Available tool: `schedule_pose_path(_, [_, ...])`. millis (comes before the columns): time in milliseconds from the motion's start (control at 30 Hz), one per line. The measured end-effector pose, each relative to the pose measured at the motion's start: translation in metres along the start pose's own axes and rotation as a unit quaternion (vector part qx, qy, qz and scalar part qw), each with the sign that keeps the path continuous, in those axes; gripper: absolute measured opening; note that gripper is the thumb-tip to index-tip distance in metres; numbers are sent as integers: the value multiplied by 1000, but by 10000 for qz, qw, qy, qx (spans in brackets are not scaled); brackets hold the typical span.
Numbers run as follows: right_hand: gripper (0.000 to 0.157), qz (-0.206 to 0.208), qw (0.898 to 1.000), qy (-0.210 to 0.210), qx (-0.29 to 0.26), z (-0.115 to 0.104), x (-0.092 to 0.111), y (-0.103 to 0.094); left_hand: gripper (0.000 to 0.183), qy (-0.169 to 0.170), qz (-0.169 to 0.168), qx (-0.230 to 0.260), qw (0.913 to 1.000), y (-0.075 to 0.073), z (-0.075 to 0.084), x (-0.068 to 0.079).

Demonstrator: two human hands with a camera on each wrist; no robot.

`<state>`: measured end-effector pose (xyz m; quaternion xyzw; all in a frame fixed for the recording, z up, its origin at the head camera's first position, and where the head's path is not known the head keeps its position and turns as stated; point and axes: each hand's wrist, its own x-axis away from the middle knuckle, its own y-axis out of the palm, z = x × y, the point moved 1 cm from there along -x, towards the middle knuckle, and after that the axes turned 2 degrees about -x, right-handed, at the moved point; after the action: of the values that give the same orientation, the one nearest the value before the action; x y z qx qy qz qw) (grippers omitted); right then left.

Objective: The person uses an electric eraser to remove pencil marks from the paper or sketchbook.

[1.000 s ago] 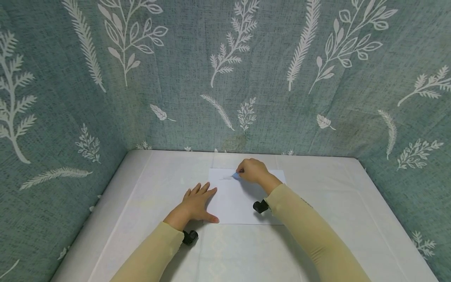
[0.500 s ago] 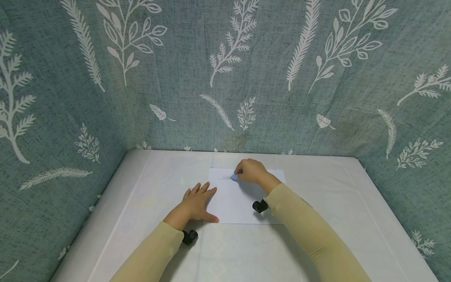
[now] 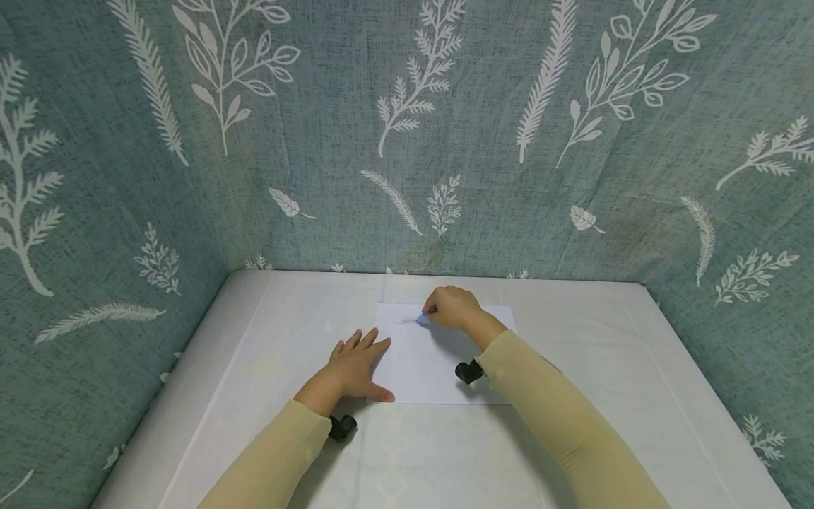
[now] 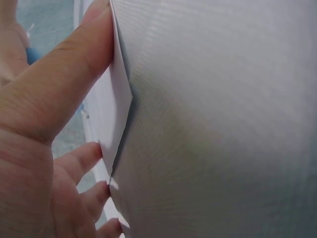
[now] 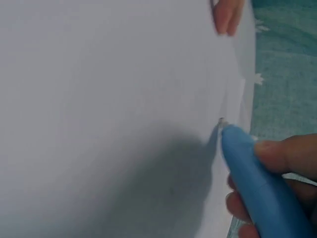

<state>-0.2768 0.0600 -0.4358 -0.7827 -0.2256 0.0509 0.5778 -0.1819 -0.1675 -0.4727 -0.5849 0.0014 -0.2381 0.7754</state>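
Observation:
In the head view a white sheet of paper (image 3: 420, 367) lies on the table, with several thin dark lines (image 3: 405, 322) near its upper left. My right hand (image 3: 453, 308) pinches a thick blue pen (image 3: 422, 320) by its body. Its small metallic tip points down at the paper in the right wrist view, just beside the lines in the head view. My left hand (image 3: 352, 371) rests with fingers spread over the paper's left edge. In the left wrist view the thumb (image 4: 69, 74) lies along the sheet's edge, where a corner lifts slightly.
A white cloth covers the table (image 3: 267, 396). Green fabric with white leaf prints (image 3: 318, 141) hangs behind it and at both sides. Small black cameras sit at the left wrist (image 3: 343, 428) and right wrist (image 3: 469, 372).
The right hand has shifted slightly left with the blue pen, its tip now closer over the drawn lines. The left hand stays in place on the paper's edge.

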Motion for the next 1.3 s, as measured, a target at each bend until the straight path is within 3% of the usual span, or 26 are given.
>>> schedule_pose_path(633, [17,-92,9997,-190,-117,-2,3,-2,111,-3,0,4,10000,0,1,1])
schedule_pose_path(1300, [19,120,9999,-13,32,-1,-2,0,112,35,25,16,10000,1,0,-1])
